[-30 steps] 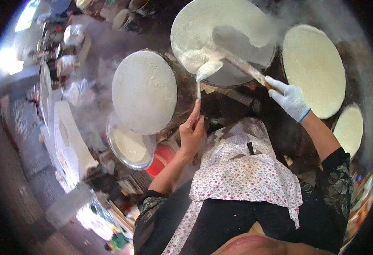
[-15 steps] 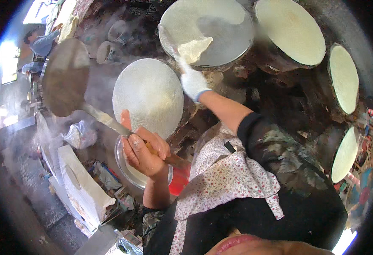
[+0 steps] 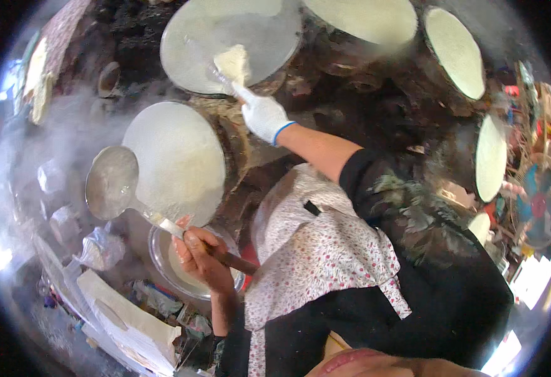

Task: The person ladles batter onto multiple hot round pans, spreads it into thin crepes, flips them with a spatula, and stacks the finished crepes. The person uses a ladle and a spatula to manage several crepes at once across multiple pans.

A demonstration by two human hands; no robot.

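Observation:
My left hand [image 3: 203, 254] is wrapped round the wooden handle of a large metal ladle [image 3: 112, 183]. The ladle's wet, shiny bowl hangs at the left edge of the near round griddle [image 3: 175, 160], which is covered with a white layer. Below this hand stands a round basin [image 3: 156, 261] of pale liquid. My right hand [image 3: 264, 118], in a white glove with a blue cuff, grips a flat-bladed scraper [image 3: 222, 74] over the far griddle [image 3: 263, 53]. A folded cream-coloured sheet [image 3: 232, 63] is bunched at the scraper; most of the grey surface around it is bare.
More round griddles with pale layers curve off to the right, among them a large one [image 3: 366, 19] and a tilted-looking one [image 3: 454, 53]. A white block-shaped container [image 3: 128, 320] and a plastic bag [image 3: 101, 248] lie at lower left. Steam drifts over the left side.
The whole view has shifted. My left hand has brought the ladle bowl lower and closer to the near griddle. On the far griddle the cream sheet is more bunched and more grey surface shows.

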